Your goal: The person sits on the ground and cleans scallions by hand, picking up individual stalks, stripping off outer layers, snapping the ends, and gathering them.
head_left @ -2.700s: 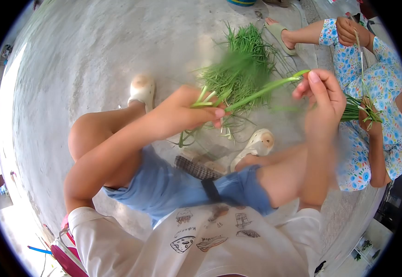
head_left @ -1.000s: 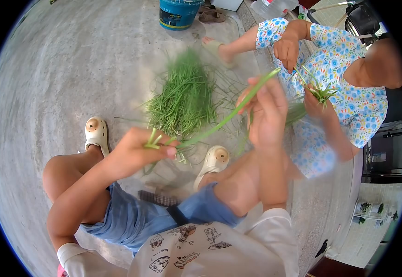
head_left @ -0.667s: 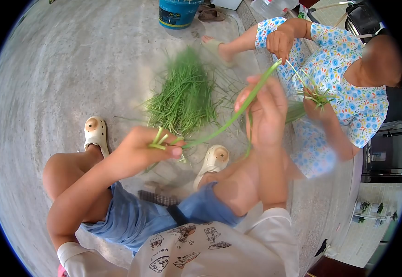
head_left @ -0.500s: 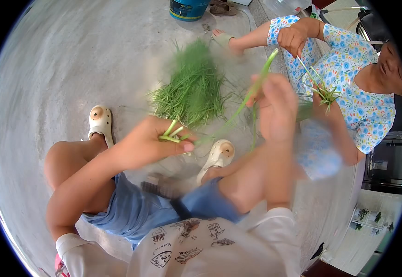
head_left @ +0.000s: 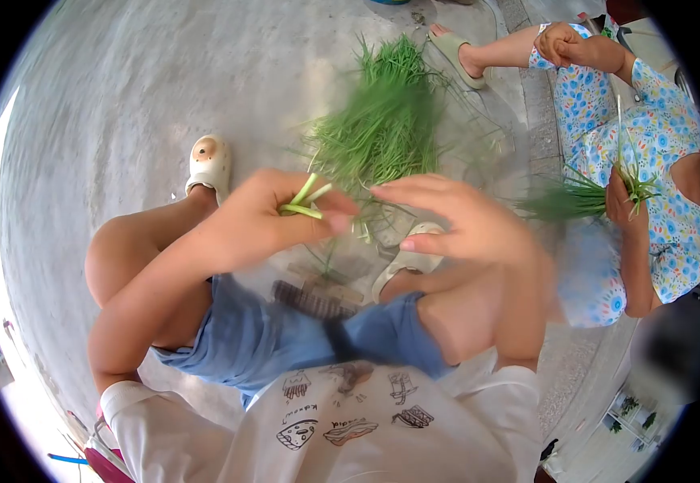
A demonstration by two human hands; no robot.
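My left hand is closed around a few chives, their pale green cut-looking ends sticking out between thumb and fingers. Facing it, my right hand is open, with thumb and fingers apart and nothing visible between them; it is slightly blurred. Beyond both hands a big heap of long, thin green chives lies on the concrete floor, partly smeared in the picture. Some loose strands lie below and around my hands.
At the right sits another person in a flowered outfit, holding a bunch of chives in one hand. That person's sandalled foot is beside the heap. My pale clogs rest on the concrete floor. A low stool-like object is beneath me.
The long stalk that my right hand held up is gone from it, and that hand has come down and left, towards my left hand. My view has shifted; the other person's hands have moved.
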